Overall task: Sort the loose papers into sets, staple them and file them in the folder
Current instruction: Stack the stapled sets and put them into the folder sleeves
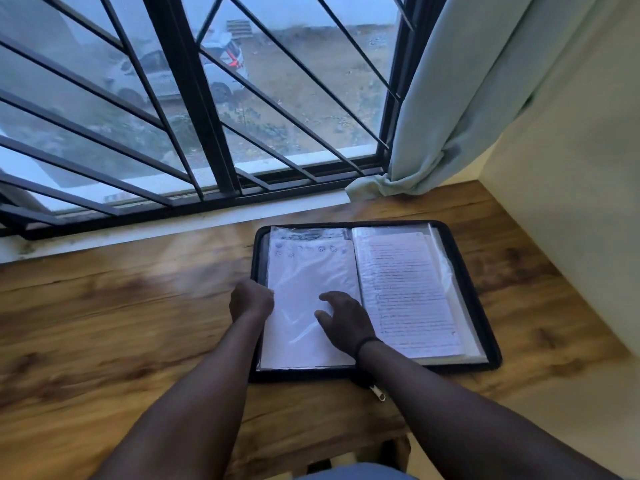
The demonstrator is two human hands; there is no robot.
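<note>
With the folder (pixel 375 296) lying open on the desk (pixel 104 323), our left hand (pixel 251 299) pinched its left sleeve's (pixel 304 292) edge while our right hand (pixel 346 320) rested spread and empty on it, so the slippery plastic risked crumpling the paper inside.

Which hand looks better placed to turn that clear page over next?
Probably the left hand: it already grips the outer edge of the left plastic sleeve in the open folder. The right hand only rests, fingers spread, on the sleeve near the spine.
</note>
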